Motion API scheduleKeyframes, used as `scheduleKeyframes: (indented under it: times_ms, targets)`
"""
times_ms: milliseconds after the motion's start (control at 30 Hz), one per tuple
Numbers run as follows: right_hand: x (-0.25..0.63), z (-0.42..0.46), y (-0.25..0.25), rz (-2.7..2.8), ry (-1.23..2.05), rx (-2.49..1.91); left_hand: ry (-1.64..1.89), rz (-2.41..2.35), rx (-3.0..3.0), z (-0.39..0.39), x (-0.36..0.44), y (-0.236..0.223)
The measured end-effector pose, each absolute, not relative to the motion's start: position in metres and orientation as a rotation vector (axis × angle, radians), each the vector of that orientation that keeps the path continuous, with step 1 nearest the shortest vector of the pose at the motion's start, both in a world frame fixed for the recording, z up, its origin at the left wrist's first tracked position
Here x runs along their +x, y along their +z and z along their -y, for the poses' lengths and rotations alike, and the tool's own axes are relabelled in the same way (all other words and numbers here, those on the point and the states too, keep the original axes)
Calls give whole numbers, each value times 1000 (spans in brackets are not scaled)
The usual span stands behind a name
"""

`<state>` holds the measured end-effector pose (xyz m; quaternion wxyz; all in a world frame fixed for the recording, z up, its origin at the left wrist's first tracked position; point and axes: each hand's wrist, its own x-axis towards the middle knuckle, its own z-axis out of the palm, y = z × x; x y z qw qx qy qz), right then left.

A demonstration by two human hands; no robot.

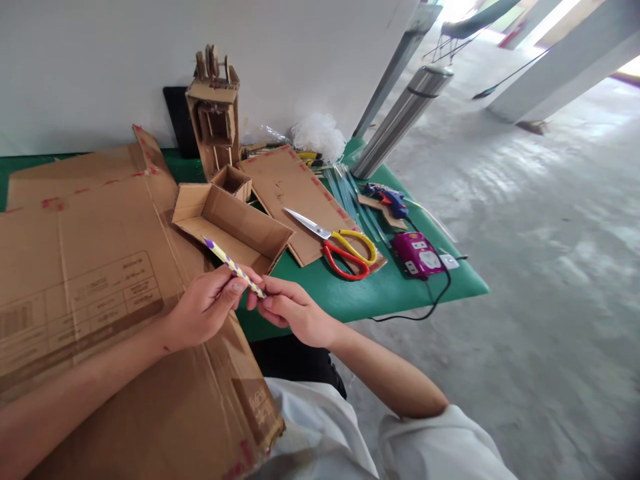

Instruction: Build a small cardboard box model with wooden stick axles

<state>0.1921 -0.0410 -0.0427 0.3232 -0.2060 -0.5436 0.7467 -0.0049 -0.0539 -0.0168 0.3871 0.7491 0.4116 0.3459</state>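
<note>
Big cardboard [100, 233]: a flat brown sheet filling much of the left side.
Left hand [203, 310]: just left of the middle, thumb and fingers pinched on the pencil [227, 259].
Pencil: yellow with purple marks, near the middle, thin end slanting to the upper left. It looks light and stiff, maybe a bit smooth. The middle seems a good place to hold; the thin end could snap.
Open box [243, 220]: brown cardboard, just above the hands.
Right hand [300, 317]: middle of the frame, fingertips pinching the pencil's lower end.
Scissors [327, 235]: right of middle, red and yellow handles.
</note>
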Motion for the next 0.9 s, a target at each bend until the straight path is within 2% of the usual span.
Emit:
scheduleKeyframes:
  times_ms: [900]
  targets:
    - [192,41,-38,1433,2029,-618,892,-1076,1869,53,-2,-18]
